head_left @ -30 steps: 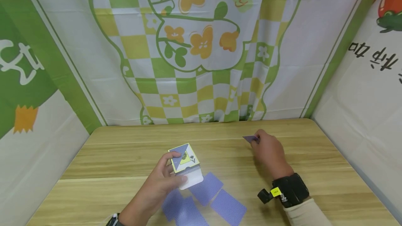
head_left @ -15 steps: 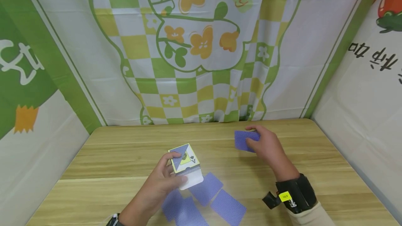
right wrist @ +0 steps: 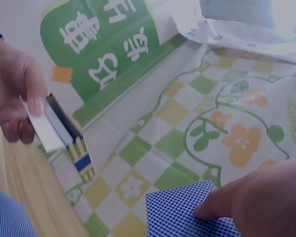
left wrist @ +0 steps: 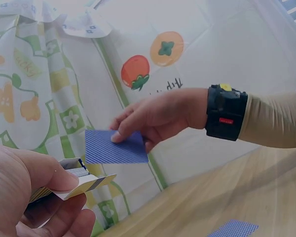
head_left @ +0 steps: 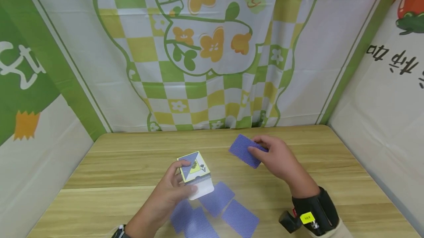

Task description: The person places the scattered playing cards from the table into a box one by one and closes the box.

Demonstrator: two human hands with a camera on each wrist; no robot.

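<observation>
My left hand (head_left: 169, 190) grips a playing card box (head_left: 197, 168) with an ace of spades printed on its front. The box's white flap (right wrist: 42, 129) hangs open, and my left thumb presses on it. Inside the box, pale card edges show in the right wrist view. My right hand (head_left: 275, 155) pinches a blue-backed playing card (head_left: 244, 151) between thumb and fingers, to the right of the box and apart from it. The card's patterned back faces me; its face is hidden. Below the box, several blue-backed cards (head_left: 241, 217) lie on the table, partly overlapping.
The wooden table (head_left: 109, 164) reaches back to a printed curtain (head_left: 205, 94) with green and yellow checks. Printed cloth walls stand on the left and right. A black wrist camera strap (head_left: 314, 210) sits on my right wrist.
My right hand has turned the card so its blue back faces me and has brought it left, closer to the box. The left hand, the box and the cards on the table stay put.
</observation>
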